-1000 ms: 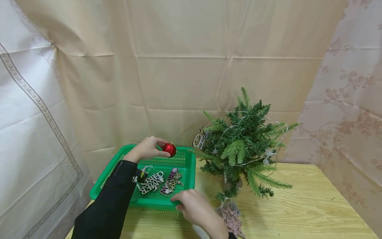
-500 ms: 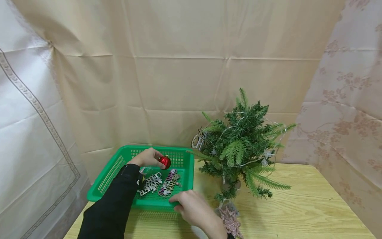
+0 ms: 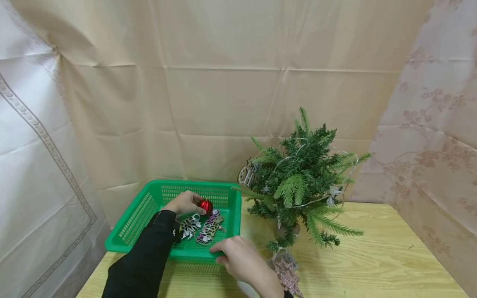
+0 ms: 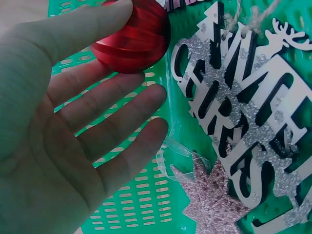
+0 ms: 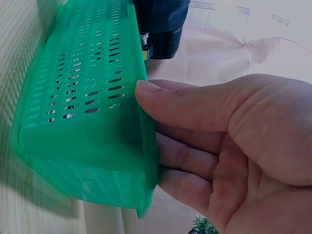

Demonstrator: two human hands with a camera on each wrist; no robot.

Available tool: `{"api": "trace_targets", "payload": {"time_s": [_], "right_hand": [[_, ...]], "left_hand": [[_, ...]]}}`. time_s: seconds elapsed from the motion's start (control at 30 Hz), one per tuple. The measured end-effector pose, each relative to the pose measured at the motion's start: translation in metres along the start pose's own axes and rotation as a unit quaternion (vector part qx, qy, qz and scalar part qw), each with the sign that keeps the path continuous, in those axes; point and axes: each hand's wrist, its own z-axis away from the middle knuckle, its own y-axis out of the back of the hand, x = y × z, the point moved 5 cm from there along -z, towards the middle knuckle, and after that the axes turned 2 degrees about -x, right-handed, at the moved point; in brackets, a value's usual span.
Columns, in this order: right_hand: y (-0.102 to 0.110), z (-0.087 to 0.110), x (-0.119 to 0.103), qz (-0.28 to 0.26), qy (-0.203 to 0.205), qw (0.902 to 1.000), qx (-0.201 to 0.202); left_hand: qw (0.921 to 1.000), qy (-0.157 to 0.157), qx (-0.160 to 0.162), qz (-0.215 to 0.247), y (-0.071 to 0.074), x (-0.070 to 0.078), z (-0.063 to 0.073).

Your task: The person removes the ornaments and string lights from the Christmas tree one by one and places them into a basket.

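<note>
The left hand (image 3: 185, 203) pinches a red ball (image 3: 206, 207) between thumb and forefinger, remaining fingers loosely extended; the ball is inside the green basket (image 3: 186, 255), just beyond the pink sign (image 3: 210, 228) (whether it rests there cannot be told). The right hand (image 3: 244, 260) grips the basket's near right corner, thumb and fingers at the rim. Step in hand, as judged: positioning the ball, the next move calling for a controlled pinch and a steady basket.
</note>
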Motion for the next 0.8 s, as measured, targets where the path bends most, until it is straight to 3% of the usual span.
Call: {"api": "trace_targets", "payload": {"time_s": [0.3, 0.8], "right_hand": [[0.0011, -0.0001, -0.0006, 0.009, 0.009, 0.9999, 0.009], [0.0005, 0.0009, -0.0007, 0.012, 0.005, 0.9998, 0.012]], "left_hand": [[0.9999, -0.001, -0.002, -0.012, -0.0024, -0.0029, -0.0034], [0.9994, -0.001, -0.016, 0.031, -0.0051, -0.0055, 0.0003]]}}
